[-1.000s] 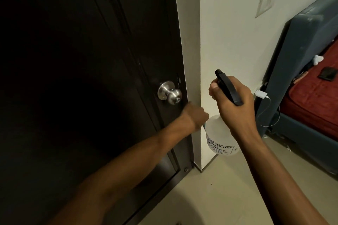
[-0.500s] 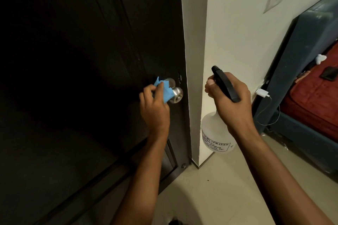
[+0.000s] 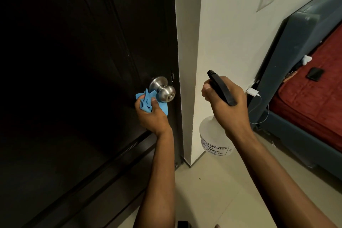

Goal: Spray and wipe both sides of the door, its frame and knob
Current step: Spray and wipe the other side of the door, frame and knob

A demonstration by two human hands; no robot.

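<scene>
Gripping a crumpled blue cloth (image 3: 146, 102) in our left hand (image 3: 152, 114), we press it under the round brushed-steel knob (image 3: 165, 92) on the dark brown door (image 3: 83, 79); our right hand (image 3: 226, 103) clasps the clear black-topped spray bottle (image 3: 210, 135) beside the white wall (image 3: 231, 33).

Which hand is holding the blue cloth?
The left hand, down by the silver door knob, grips the blue cloth. The right hand holds the spray bottle instead.
</scene>
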